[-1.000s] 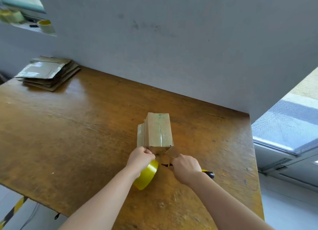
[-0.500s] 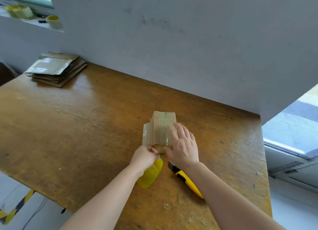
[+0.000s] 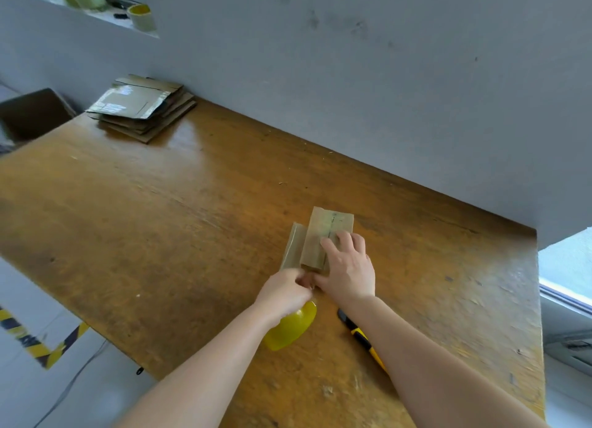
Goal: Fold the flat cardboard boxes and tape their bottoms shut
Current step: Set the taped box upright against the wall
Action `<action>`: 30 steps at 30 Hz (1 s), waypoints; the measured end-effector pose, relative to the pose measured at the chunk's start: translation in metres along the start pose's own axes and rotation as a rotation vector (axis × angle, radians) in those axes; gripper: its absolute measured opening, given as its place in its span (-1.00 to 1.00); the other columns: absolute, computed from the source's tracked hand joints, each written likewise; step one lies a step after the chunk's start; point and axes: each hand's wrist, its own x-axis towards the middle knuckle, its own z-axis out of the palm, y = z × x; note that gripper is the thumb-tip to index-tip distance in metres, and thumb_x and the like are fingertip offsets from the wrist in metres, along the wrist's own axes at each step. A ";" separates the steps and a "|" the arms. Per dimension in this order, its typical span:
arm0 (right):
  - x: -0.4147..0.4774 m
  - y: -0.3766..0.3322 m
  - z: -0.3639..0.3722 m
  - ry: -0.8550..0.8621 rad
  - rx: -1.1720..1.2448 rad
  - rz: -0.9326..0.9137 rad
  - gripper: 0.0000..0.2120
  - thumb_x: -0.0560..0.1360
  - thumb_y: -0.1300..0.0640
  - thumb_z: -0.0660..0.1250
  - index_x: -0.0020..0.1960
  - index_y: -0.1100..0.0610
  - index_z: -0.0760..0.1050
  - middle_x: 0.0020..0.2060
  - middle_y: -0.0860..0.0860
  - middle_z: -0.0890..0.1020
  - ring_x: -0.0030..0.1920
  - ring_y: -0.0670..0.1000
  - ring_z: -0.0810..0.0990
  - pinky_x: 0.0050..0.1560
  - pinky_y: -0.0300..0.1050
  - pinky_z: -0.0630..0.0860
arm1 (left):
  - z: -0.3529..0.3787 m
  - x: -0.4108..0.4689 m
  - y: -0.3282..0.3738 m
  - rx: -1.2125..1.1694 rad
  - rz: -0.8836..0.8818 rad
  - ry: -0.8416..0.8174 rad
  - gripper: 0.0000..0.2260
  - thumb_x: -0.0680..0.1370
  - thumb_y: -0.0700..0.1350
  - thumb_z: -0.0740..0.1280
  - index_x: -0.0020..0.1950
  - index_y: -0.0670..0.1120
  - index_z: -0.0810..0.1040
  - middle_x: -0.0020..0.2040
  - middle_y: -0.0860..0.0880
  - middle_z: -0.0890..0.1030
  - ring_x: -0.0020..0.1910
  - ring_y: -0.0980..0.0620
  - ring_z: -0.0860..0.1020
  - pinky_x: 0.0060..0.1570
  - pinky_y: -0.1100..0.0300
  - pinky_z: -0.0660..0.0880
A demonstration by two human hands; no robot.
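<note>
The right hand (image 3: 347, 267) lies flat on top of the small brown cardboard box (image 3: 323, 235). Its fingers are straight and slightly spread beside the taped seam, and its palm covers the box's near end. The left hand (image 3: 285, 291), blurred, sits just beside the right thumb, fingers curled round the yellow translucent tape roll (image 3: 290, 326), which shows below its wrist. Nearer the person than the right hand, just beside that forearm, a yellow and black utility knife (image 3: 360, 336) lies on the worn brown wooden table (image 3: 160, 219). Well beyond the left hand and far to its left, a stack of flat brown cardboard boxes (image 3: 144, 110) rests by the grey wall (image 3: 352, 91).
</note>
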 end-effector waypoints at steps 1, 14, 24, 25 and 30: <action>0.000 0.001 0.000 0.002 0.012 -0.002 -0.35 0.35 -0.23 0.45 0.34 -0.02 0.37 0.32 0.04 0.34 0.40 0.15 0.18 0.17 0.07 0.51 | -0.002 0.000 -0.002 0.077 0.019 0.019 -0.89 0.49 -0.14 0.29 -0.21 0.05 0.48 -0.19 0.03 0.54 -0.21 0.02 0.49 -0.33 0.16 0.37; -0.023 0.009 0.001 -0.042 0.075 -0.020 -0.30 0.52 0.12 0.38 0.55 -0.03 0.13 0.55 0.01 0.08 0.55 0.05 -0.08 0.31 -0.03 0.45 | 0.021 -0.030 -0.053 0.765 0.427 0.040 -0.66 0.60 0.04 0.22 0.37 0.07 0.40 0.16 0.03 0.56 0.00 0.00 0.58 -0.20 0.10 0.57; -0.029 0.010 0.000 -0.031 0.144 -0.001 -0.29 0.56 0.27 0.27 0.58 0.03 -0.01 0.58 -0.05 -0.02 0.57 -0.03 -0.15 0.48 -0.10 0.16 | 0.015 -0.034 -0.057 0.751 0.344 -0.037 -0.08 0.48 0.24 0.35 0.57 0.06 -0.24 -0.17 0.02 0.55 -0.20 0.07 0.55 -0.23 0.12 0.56; -0.028 0.010 -0.001 -0.028 0.150 -0.003 -0.29 0.56 0.27 0.27 0.58 0.04 0.00 0.58 -0.05 -0.02 0.57 -0.04 -0.15 0.49 -0.10 0.14 | 0.013 -0.034 -0.054 0.746 0.331 -0.033 -0.05 0.45 0.30 0.34 0.57 0.06 -0.23 -0.21 0.04 0.54 -0.24 0.08 0.54 -0.25 0.13 0.56; -0.030 0.015 -0.001 -0.019 0.157 -0.033 -0.34 0.54 0.31 0.27 0.56 0.05 0.11 0.58 0.00 -0.02 0.57 0.01 -0.10 0.47 -0.03 0.28 | 0.003 -0.023 -0.040 0.623 0.382 0.275 -0.30 0.53 0.30 0.21 0.55 0.03 0.05 0.04 0.04 0.57 -0.08 0.07 0.56 -0.27 0.24 0.47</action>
